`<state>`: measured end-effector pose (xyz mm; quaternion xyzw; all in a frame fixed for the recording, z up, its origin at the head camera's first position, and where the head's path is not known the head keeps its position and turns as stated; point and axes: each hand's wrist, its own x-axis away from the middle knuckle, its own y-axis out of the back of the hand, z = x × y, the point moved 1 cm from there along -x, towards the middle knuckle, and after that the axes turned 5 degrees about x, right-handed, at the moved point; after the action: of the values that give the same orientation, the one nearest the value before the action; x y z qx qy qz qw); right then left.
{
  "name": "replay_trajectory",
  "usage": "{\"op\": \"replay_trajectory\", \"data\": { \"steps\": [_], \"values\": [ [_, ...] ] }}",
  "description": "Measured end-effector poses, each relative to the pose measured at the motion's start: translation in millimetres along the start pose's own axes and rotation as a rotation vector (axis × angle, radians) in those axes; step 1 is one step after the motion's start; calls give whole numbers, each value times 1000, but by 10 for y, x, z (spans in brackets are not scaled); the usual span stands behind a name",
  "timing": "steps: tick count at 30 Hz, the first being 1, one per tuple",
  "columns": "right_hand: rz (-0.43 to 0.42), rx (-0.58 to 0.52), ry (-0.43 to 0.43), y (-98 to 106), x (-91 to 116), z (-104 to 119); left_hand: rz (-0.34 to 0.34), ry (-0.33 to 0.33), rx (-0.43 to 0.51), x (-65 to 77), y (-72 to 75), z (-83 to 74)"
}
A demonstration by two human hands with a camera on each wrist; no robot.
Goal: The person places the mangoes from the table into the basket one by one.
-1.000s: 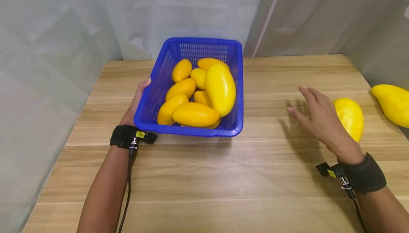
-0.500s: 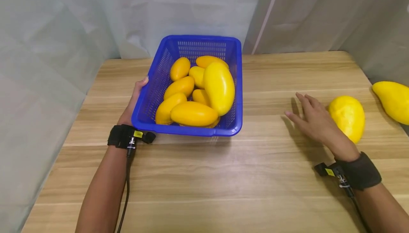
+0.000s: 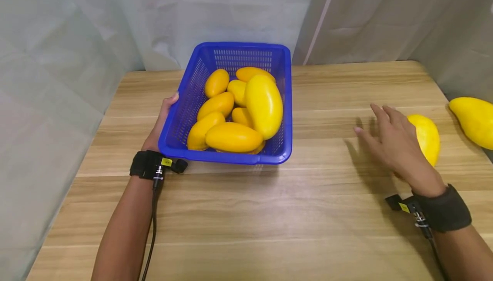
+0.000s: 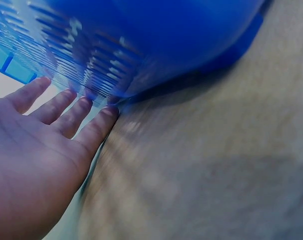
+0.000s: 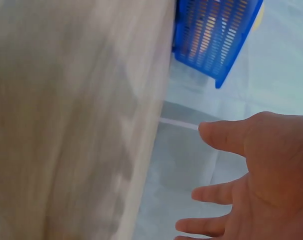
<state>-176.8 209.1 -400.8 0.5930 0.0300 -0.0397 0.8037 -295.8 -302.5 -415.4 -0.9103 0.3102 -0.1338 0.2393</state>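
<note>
A blue plastic basket (image 3: 227, 158) stands on the table, holding several orange-yellow mangoes (image 3: 234, 137) with one larger, brighter yellow mango (image 3: 263, 106) lying over them at the right. My left hand (image 3: 159, 120) is at the basket's left side, thumb up near the rim. In the left wrist view its fingers (image 4: 66, 120) are nearly straight, tips right at the slotted wall. Over the table on the right, my right hand (image 3: 394, 140) is held with fingers spread and nothing in it. It partly covers a yellow mango (image 3: 428, 137) lying just beyond it.
Another yellow mango (image 3: 473, 120) lies at the table's far right edge. The wooden table (image 3: 289, 229) runs back to a pale grey sheet (image 3: 239, 7) hanging behind and at the sides. Black wristbands (image 3: 443, 208) with cables sit on both wrists.
My right hand moved slightly left, then back right, now covering more of the nearby mango than half a second ago. The left hand and the basket stay together in place.
</note>
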Motion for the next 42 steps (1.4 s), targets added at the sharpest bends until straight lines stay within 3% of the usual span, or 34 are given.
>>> {"op": "replay_trajectory", "data": {
  "steps": [5, 10, 19, 30, 42],
  "values": [
    [-42, 71, -64, 72, 23, -70, -5, 4, 12, 2, -10, -3],
    [-39, 142, -181, 116, 41, -186, 6, 1, 43, -5, -6, 6],
    [92, 157, -353, 160, 11, -529, 39, -17, 53, -11, 3, -6],
    [111, 177, -471, 215, 65, -660, 10, -11, 48, -14, 3, 24],
    [211, 150, -420, 324, 207, -683, 15, -1, 62, -7, -16, 1]
  ]
}}
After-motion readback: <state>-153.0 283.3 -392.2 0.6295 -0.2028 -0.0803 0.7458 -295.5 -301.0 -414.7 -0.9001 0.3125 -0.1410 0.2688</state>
